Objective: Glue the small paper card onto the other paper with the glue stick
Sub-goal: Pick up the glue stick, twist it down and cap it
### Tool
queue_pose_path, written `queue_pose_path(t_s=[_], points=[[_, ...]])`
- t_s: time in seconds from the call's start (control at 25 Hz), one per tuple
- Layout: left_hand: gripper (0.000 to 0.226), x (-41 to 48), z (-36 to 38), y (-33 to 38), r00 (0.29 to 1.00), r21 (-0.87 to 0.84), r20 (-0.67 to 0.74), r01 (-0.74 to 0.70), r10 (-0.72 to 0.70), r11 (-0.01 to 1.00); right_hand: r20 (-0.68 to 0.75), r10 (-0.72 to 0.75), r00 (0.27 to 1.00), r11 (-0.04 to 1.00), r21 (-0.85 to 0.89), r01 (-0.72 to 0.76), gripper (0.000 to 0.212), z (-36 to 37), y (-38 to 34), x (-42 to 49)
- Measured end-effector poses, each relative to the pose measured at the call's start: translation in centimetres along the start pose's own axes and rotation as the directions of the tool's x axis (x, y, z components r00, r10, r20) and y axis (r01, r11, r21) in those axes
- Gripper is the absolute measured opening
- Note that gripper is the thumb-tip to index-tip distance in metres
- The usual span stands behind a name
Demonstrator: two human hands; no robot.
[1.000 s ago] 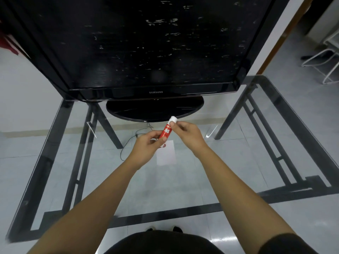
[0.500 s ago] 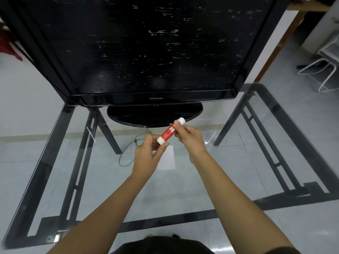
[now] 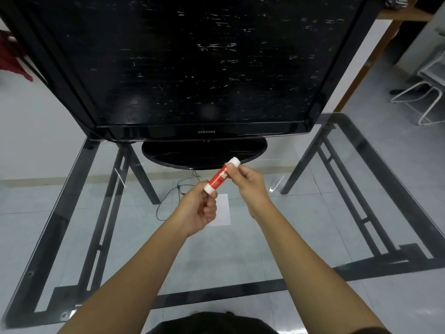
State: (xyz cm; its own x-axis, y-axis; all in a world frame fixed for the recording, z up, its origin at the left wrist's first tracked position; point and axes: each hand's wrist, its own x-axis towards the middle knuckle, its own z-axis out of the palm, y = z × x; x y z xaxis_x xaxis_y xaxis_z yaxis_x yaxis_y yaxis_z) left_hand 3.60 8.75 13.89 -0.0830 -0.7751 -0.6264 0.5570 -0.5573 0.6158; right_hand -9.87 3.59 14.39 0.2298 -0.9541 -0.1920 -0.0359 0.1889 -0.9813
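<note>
A red glue stick with white ends is held slanted above the glass table, between both hands. My left hand pinches its lower white end. My right hand grips it near the upper white cap. A white paper lies flat on the glass just below the hands, partly hidden by my left hand. I cannot make out a separate small card.
A large black television on an oval stand fills the far side of the glass table. The black table frame shows beneath the glass. A cable lies on the floor under it. A white chair stands at the far right.
Both hands stay on the glue stick. The stick has tilted flatter, its capped end now pointing up and to the right. The view has shifted slightly.
</note>
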Motion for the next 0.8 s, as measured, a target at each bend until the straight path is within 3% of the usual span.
queue_pose_path(t_s=[0.08,0.12,0.2,0.24,0.32,0.4,0.52,0.6,0.64,0.72,0.8], points=[[0.042,0.1,0.1,0.3,0.997,-0.027,0.004,0.073,-0.073,0.997,-0.007,-0.009,1.000,1.000,0.002,0.009,0.023,0.1,0.2,0.0],[0.043,0.2,0.0,0.2,1.000,-0.005,-0.012,-0.002,0.002,1.000,-0.021,-0.014,1.000,1.000,0.018,0.015,0.023,0.1,0.2,0.0],[0.036,0.5,-0.1,-0.3,0.948,0.143,-0.042,-0.305,0.314,0.941,-0.054,-0.023,0.998,0.999,0.035,0.025,0.024,-0.2,0.1,0.1],[0.032,0.4,-0.1,-0.6,0.885,0.281,-0.012,-0.443,0.465,0.851,-0.062,-0.025,0.998,0.999,0.033,0.027,0.024,-0.2,0.0,0.1],[0.024,0.5,-0.2,-0.9,0.790,0.440,0.061,-0.570,0.610,0.693,-0.062,-0.025,0.998,0.999,0.042,0.027,0.023,-0.3,-0.3,0.2],[0.031,0.4,-0.1,-0.4,0.830,0.396,0.032,-0.522,0.557,0.756,-0.053,-0.026,0.998,0.998,0.061,0.029,0.023,-0.3,-0.5,0.2],[0.042,0.2,0.4,1.2,0.984,0.211,0.012,-0.174,0.175,0.962,-0.024,-0.040,0.999,0.997,0.058,0.042,0.030,-0.4,-0.5,0.0],[0.042,0.0,0.3,2.1,0.996,0.175,0.038,0.077,-0.085,0.982,-0.009,-0.050,0.999,0.998,0.047,0.050,0.032,-0.3,-0.4,-0.1],[0.044,-0.1,0.3,2.3,0.989,0.155,0.054,0.130,-0.140,0.979,-0.009,-0.051,0.999,0.998,0.048,0.051,0.032,-0.3,-0.4,-0.1],[0.050,-0.1,0.5,2.4,0.996,0.164,0.021,0.087,-0.092,0.983,-0.029,-0.045,0.999,0.997,0.066,0.047,0.030,-0.4,-0.5,0.0],[0.038,-0.1,0.6,1.7,0.978,0.268,-0.021,-0.192,0.205,0.944,-0.058,-0.045,0.997,0.995,0.086,0.050,0.023,-0.6,-0.7,0.2]])
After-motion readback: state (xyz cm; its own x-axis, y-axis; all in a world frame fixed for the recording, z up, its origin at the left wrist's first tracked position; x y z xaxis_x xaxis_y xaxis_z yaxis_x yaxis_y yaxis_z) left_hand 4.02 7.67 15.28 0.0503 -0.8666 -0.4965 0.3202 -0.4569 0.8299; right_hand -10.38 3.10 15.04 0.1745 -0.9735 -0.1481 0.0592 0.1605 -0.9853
